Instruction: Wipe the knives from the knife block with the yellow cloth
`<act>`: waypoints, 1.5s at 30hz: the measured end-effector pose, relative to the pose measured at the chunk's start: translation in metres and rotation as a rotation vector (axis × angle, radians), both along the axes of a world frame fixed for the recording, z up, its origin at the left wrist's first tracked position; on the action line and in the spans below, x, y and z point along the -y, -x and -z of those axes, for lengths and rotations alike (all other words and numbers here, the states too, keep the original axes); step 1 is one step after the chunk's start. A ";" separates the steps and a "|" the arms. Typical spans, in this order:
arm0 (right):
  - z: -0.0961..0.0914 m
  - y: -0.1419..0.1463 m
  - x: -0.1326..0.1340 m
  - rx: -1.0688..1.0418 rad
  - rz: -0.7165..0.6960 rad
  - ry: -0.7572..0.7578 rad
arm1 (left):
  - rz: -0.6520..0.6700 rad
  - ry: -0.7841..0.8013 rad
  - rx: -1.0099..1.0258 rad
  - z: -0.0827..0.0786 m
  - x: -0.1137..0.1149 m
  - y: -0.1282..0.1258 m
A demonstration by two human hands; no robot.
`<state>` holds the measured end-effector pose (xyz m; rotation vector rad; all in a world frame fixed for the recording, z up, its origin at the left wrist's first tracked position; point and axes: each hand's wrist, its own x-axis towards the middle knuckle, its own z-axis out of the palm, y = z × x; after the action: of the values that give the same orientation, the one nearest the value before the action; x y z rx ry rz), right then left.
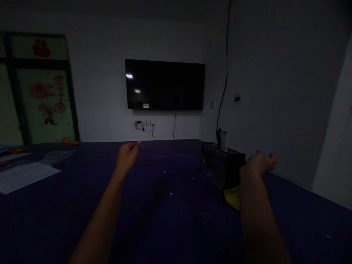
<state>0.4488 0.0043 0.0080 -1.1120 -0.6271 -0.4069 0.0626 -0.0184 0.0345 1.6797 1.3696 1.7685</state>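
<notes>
My left hand (128,156) is raised over the dark blue floor covering (154,227). Its fingers are curled in towards the thumb, and nothing shows in them. Out to the right, my right hand (258,163) is slightly blurred, with its fingers loosely bent and a little apart; I see nothing held. Just left of that hand stands a black box-shaped case (217,163), partly hidden by my wrist. A yellow cloth-like thing (232,197) lies at its base, partly behind my right forearm. On top of the case are a clear, whitish cylinder (224,141) and a small dark object (219,137).
A large television (165,85) hangs on the far wall above several sockets (145,123). Papers (24,176) and a crumpled clear plastic sheet (57,157) lie at left, near small orange things (74,143). A black cable (224,91) runs down the right wall.
</notes>
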 end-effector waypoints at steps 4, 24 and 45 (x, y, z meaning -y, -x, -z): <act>-0.028 0.029 0.018 -0.192 -0.060 -0.145 | 0.046 -0.001 0.012 -0.002 0.005 -0.007; -0.014 0.229 0.053 0.365 -1.749 0.292 | 0.699 0.138 -0.451 0.006 0.047 -0.053; -0.017 0.225 0.057 0.623 -1.410 0.378 | 0.695 0.258 -0.425 0.003 0.061 -0.059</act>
<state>0.2241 -0.0532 0.0246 -0.6234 -1.8901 0.6511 0.1220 -0.0792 0.0319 2.1023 0.9188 0.8503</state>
